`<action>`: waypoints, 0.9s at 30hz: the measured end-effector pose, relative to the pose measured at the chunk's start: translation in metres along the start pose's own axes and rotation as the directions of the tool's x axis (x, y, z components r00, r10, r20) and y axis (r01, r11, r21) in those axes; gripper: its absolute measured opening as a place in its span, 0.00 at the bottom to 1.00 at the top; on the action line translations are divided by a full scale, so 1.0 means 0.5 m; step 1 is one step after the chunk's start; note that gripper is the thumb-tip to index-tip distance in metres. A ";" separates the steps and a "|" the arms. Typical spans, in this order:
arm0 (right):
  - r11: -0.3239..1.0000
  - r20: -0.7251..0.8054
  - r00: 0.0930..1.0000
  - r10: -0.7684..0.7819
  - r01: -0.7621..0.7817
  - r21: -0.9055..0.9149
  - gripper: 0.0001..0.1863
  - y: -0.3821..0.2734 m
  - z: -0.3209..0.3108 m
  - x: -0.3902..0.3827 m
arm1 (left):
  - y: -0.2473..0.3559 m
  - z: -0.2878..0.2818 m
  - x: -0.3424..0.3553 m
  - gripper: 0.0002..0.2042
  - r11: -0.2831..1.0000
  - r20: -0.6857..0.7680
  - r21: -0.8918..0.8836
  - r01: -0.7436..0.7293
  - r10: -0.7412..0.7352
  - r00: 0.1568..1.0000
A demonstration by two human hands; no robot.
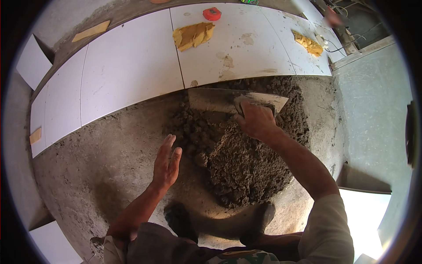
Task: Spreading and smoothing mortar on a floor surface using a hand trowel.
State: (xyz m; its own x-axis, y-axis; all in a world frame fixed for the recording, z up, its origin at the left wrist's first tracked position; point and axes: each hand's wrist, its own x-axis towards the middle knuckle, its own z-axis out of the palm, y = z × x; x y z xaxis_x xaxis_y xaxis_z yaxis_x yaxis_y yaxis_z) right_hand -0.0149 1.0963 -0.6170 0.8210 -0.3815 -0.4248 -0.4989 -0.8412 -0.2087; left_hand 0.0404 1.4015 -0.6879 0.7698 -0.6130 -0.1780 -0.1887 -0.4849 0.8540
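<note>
Steel trowel [228, 100] under right fingers [246, 115] — over mortar [246, 154].

Both forearms are bare. A short pale grey sleeve [327, 229] covers the right upper arm, dark grey trousers [162, 244] cover the knees, and dusty dark footwear [257, 220] shows below.

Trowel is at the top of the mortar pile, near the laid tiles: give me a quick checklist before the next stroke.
1. Grip: right hand closed on the handle of the trowel: ok.
2. Left hand open, off the mortar pile, out of the blade's way: ok.
3. Mortar supply: large mound in front of the knees: ok.
4. Edge of the white tiles: mortar smears near the joint: not ok.
5. Red tape measure and yellow scraps lie on the tiles, away from the blade: ok.
6. Bed level under the blade: cannot tell.
</note>
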 end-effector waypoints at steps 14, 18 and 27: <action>0.979 0.218 0.976 -0.008 0.053 -0.198 0.22 0.030 0.060 -0.074 | 0.000 0.007 -0.005 0.35 0.996 0.011 -0.074 0.043 -0.043 0.999; 0.971 0.134 0.990 0.038 -0.005 -0.238 0.23 0.051 0.065 -0.048 | -0.015 0.000 -0.010 0.34 0.998 -0.026 -0.057 0.041 -0.042 0.999; 0.946 -0.051 0.964 0.261 -0.266 -0.187 0.24 0.147 0.020 -0.002 | 0.006 0.024 -0.012 0.33 0.998 -0.023 -0.038 0.040 -0.041 0.999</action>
State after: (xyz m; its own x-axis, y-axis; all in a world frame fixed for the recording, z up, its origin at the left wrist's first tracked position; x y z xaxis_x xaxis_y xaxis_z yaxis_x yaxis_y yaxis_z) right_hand -0.0552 1.0387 -0.6407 0.6755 -0.6069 -0.4187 -0.6380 -0.7658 0.0807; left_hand 0.0281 1.3963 -0.6899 0.7905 -0.5783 -0.2018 -0.1345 -0.4853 0.8639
